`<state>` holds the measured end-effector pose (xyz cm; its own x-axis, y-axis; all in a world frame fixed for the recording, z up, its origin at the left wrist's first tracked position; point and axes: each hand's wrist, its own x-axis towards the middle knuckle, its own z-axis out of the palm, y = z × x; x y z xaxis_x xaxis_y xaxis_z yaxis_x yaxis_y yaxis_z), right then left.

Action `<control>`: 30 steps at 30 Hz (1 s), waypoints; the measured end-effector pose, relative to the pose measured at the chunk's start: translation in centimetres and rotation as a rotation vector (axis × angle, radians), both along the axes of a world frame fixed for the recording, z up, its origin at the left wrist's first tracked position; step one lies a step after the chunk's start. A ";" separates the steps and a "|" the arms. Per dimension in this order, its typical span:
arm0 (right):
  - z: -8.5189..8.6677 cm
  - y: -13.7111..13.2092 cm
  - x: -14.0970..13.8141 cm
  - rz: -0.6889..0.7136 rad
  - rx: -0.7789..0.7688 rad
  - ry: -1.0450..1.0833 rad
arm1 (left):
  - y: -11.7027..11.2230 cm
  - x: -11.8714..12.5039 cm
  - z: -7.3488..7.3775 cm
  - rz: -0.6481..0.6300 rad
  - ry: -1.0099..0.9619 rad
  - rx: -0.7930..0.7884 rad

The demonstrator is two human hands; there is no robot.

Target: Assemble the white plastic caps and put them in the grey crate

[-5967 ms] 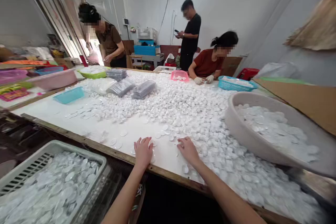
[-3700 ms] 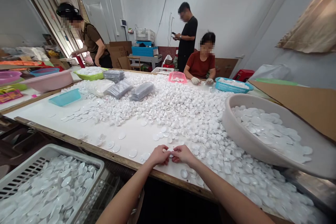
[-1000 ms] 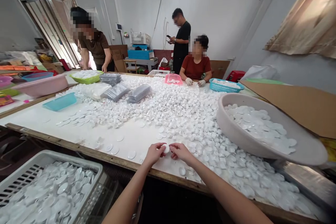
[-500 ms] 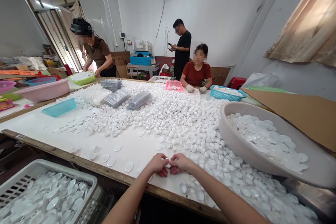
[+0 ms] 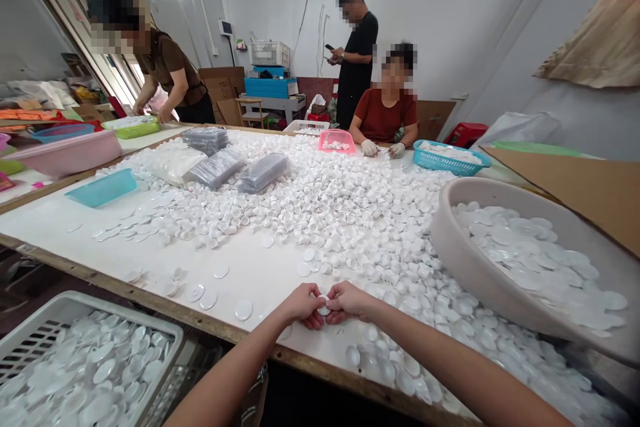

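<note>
Both my hands meet above the near edge of the white table (image 5: 240, 260). Between their fingertips is a small round white plastic disc (image 5: 324, 305). My left hand (image 5: 306, 307) pinches its left side, and my right hand (image 5: 345, 302) grips its right side with thumb and fingers. Fingers cover part of the disc, so I cannot tell whether it is one piece or two pressed together. Loose white discs (image 5: 244, 310) lie flat to the left of my hands. A broad heap of small white plastic cups (image 5: 350, 213) spreads behind and to the right.
A grey-white basin (image 5: 450, 260) of discs stands at right, beside a cardboard sheet (image 5: 575, 187). A white basket (image 5: 170, 340) of discs is at lower left. Plastic-wrapped packs (image 5: 265, 172) and a turquoise tray (image 5: 103, 188) lie farther back. Three people (image 5: 387, 110) are beyond the table.
The camera view has tilted down and come closer. My hands stay together at nearly the same spot, and the disc between them now shows more of its face.
</note>
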<state>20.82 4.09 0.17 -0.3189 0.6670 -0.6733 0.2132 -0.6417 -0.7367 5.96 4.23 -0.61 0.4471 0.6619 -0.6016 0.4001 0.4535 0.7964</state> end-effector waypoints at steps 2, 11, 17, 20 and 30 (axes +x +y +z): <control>0.2 0.4 0.0 0.016 -0.037 -0.013 | 0.3 0.1 0.3 -0.017 0.026 -0.027; -0.2 -0.9 -0.3 -0.056 0.097 -0.015 | -0.2 -0.8 0.4 0.019 0.047 0.009; 3.5 -4.3 -0.5 -0.176 0.600 0.026 | -3.5 -1.0 5.4 0.133 -0.013 0.679; 6.9 -6.3 -0.6 -0.187 0.777 0.088 | -6.1 -0.7 8.5 0.244 -0.154 0.755; 6.9 -10.9 -0.9 -0.124 0.888 -0.082 | -11.6 -0.3 6.3 0.374 -0.134 0.644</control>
<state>19.92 -6.86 7.03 -0.1831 0.9791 0.0891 0.2543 0.1347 -0.9577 5.66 -7.33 5.65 0.1654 0.9862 -0.0007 0.1922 -0.0315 0.9809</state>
